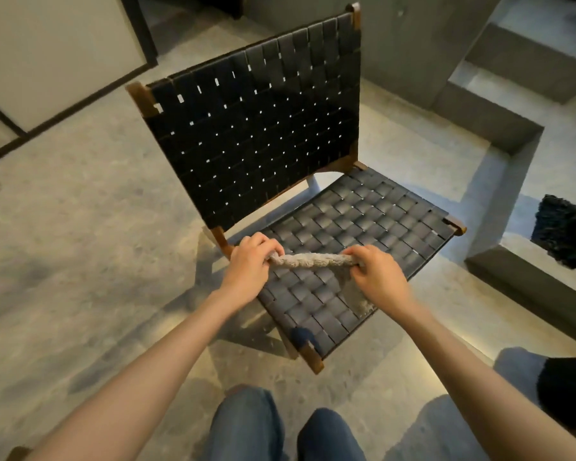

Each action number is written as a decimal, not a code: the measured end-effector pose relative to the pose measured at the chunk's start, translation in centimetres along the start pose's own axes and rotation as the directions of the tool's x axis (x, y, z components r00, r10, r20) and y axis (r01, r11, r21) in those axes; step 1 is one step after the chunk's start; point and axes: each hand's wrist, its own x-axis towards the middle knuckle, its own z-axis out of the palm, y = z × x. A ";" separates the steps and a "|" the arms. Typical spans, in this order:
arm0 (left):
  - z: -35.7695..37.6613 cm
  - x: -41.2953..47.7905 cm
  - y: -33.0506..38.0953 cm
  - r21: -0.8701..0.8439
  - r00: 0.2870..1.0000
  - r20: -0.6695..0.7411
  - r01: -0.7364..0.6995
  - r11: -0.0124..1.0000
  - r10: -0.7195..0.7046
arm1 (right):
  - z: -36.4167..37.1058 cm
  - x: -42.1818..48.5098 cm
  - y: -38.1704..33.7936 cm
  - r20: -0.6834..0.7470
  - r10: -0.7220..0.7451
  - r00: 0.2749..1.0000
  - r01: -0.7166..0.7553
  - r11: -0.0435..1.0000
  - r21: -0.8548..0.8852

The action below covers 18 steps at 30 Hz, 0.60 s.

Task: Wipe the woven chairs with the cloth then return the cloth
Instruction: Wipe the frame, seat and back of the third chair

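Grey nubby cloth (pixel 310 261) twisted ropelike, left hand (pixel 250 261) and right hand (pixel 376 271) gripping its ends, above woven chair (pixel 363 214)

Bare forearms (pixel 167 354), no sleeves in view; blue denim trousers (pixel 246 427) on both legs.

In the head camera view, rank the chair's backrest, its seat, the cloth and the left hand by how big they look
1. Woven backrest
2. Woven seat, close behind it
3. Cloth and left hand: too alike to rank.

One woven chair (pixel 313 181), one grey cloth (pixel 313 261), two hands, two concrete steps (pixel 499 118)
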 end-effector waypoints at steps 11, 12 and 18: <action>19.5 6.4 -15.0 0.094 0.971 0.047 -0.237 0.967 0.234 | 21.8 5.7 10.7 -0.072 -0.131 0.989 0.116 0.975 -0.187; 20.6 6.6 -16.0 0.123 0.954 0.065 -0.298 0.946 0.292 | 23.2 6.0 11.0 -0.043 -0.168 0.985 0.155 0.965 -0.210; 24.2 8.3 -19.3 0.317 0.905 -0.110 -0.361 0.877 0.412 | 28.1 7.8 12.3 -0.212 -0.334 0.918 0.256 0.910 -0.327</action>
